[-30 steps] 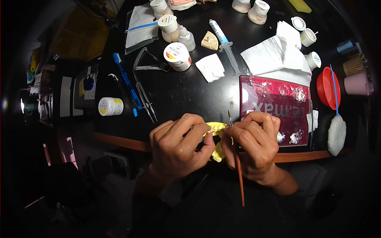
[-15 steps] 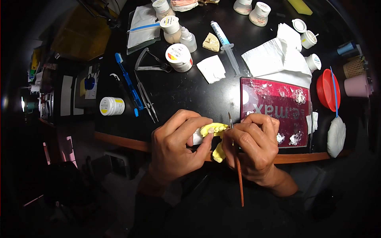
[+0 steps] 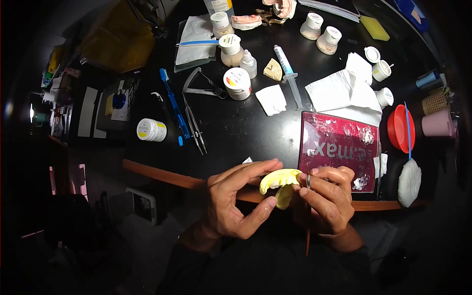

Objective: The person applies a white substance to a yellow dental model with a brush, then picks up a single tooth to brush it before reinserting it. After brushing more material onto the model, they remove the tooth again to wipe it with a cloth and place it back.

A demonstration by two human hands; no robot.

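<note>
A yellow dental model (image 3: 279,178), curved like an arch with a row of teeth, is held up at the table's front edge. Fingers of my right hand (image 3: 327,199) pinch its right end and also hold a thin brush (image 3: 308,223) with a reddish-brown handle pointing down. My left hand (image 3: 241,199) is open around the model's left end, thumb and fingers spread apart; whether a fingertip touches it is hard to tell. One pale, whitish tooth shows on the model's left side. Behind my right hand lies a maroon glass slab (image 3: 339,162) with white paste smears.
Left on the black table are tweezers (image 3: 195,125), a blue toothbrush (image 3: 174,105), a caliper (image 3: 201,86) and a white jar (image 3: 152,130). Farther back are a jar (image 3: 237,84), a syringe (image 3: 288,76) and tissue (image 3: 339,91). At right stands a red bowl (image 3: 399,129).
My left hand has let its fingers spread away from the model. My right hand now grips the model's end, with the brush turned more upright. The view has shifted slightly.
</note>
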